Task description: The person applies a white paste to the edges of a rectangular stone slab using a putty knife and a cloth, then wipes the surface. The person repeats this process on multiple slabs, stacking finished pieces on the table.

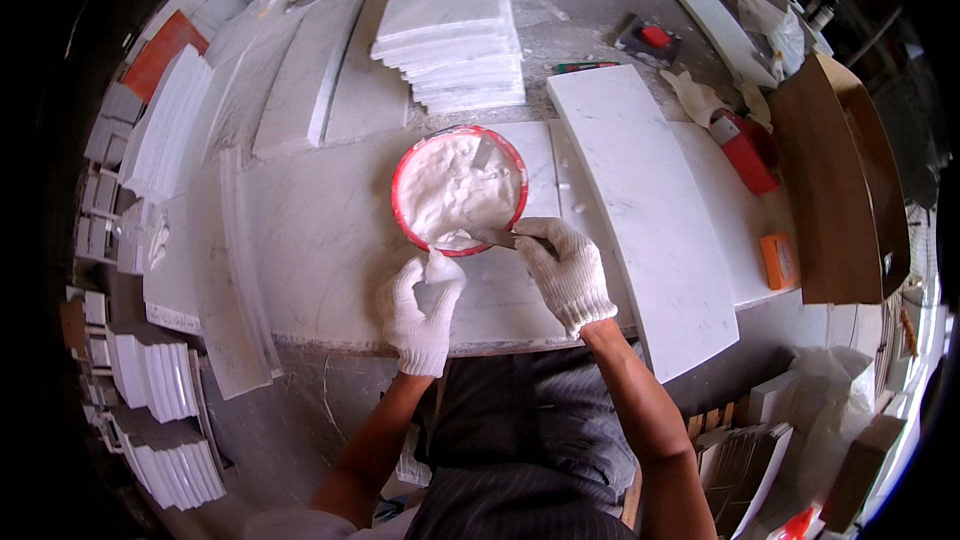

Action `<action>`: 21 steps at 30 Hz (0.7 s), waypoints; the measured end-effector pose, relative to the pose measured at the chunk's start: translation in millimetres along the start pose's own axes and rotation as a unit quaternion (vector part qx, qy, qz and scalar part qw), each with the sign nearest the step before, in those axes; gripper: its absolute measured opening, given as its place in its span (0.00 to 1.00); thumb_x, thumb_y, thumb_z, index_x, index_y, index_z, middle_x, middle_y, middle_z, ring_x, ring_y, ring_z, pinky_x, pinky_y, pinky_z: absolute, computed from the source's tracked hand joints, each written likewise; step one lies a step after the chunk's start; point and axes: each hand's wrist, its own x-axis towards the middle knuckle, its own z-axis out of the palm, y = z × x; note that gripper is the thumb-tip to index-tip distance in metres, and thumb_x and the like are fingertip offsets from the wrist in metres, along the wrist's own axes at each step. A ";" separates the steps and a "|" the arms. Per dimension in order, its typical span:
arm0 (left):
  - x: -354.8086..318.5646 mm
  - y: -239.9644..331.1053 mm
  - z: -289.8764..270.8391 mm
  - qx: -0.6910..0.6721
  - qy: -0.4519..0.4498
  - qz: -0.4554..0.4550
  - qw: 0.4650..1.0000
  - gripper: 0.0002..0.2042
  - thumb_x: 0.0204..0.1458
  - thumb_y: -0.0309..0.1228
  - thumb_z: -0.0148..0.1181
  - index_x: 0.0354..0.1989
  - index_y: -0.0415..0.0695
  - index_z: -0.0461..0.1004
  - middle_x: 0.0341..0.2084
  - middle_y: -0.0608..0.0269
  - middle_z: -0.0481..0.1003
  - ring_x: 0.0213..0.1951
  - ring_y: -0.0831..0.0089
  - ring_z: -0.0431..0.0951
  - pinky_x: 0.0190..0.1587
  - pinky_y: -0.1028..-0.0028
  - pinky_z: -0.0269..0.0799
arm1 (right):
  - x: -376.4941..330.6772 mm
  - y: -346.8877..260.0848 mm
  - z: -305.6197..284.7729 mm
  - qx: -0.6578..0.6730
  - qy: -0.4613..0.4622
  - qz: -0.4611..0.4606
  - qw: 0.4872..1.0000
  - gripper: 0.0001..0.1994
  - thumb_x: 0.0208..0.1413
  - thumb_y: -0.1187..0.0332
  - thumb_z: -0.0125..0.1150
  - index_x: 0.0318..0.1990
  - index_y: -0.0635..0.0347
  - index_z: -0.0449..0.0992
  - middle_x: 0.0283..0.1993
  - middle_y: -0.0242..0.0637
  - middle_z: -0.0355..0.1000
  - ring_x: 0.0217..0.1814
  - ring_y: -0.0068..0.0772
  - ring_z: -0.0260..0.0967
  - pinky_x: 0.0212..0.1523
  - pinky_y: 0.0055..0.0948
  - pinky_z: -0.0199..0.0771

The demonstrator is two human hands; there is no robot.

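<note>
A round tub with a red rim, full of thick white paste, stands on the marble-topped work surface in front of me. My right hand, in a white knitted glove, is closed around a putty knife. The knife's metal blade reaches over the tub's near right rim and its tip is in the paste. My left hand, gloved alike, is closed on a small whitish piece at the tub's near rim. What that piece is, I cannot tell.
A stack of marble slabs rises behind the tub. A long white slab lies to the right and overhangs the front edge. Farther right are a red container, an orange box and a cardboard box. Thin strips overhang at left.
</note>
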 end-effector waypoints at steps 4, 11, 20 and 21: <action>7.8 3.4 -2.2 -0.084 -0.042 -0.067 0.993 0.22 0.42 0.31 0.74 0.48 0.44 0.76 0.43 0.60 0.75 0.48 0.63 0.73 0.54 0.62 0.67 | -3.7 -6.6 -26.6 0.143 -0.015 0.101 0.984 0.10 0.60 0.72 0.60 0.46 0.67 0.77 0.30 0.31 0.74 0.27 0.16 0.67 0.29 0.20 0.69; 7.7 3.1 -1.7 -0.127 -0.068 -0.100 0.985 0.18 0.44 0.27 0.73 0.44 0.41 0.76 0.43 0.61 0.73 0.48 0.66 0.72 0.54 0.65 0.66 | -40.9 5.7 -139.8 0.186 0.160 0.145 0.959 0.11 0.58 0.71 0.63 0.47 0.66 0.78 0.31 0.34 0.75 0.28 0.19 0.69 0.29 0.19 0.71; -34.1 69.4 9.8 -0.204 -0.128 0.050 0.969 0.18 0.39 0.20 0.71 0.40 0.41 0.73 0.42 0.59 0.74 0.51 0.60 0.72 0.59 0.59 0.65 | -59.1 64.0 -242.8 0.086 0.310 0.136 0.937 0.12 0.59 0.69 0.59 0.48 0.67 0.77 0.31 0.31 0.73 0.26 0.17 0.66 0.27 0.18 0.67; -36.2 76.8 13.3 -0.178 -0.159 0.113 0.964 0.18 0.39 0.20 0.72 0.40 0.41 0.73 0.42 0.58 0.74 0.50 0.59 0.73 0.58 0.59 0.66 | -57.4 66.2 -244.9 0.084 0.317 0.139 0.934 0.13 0.60 0.69 0.59 0.48 0.67 0.77 0.31 0.31 0.73 0.26 0.17 0.66 0.27 0.17 0.67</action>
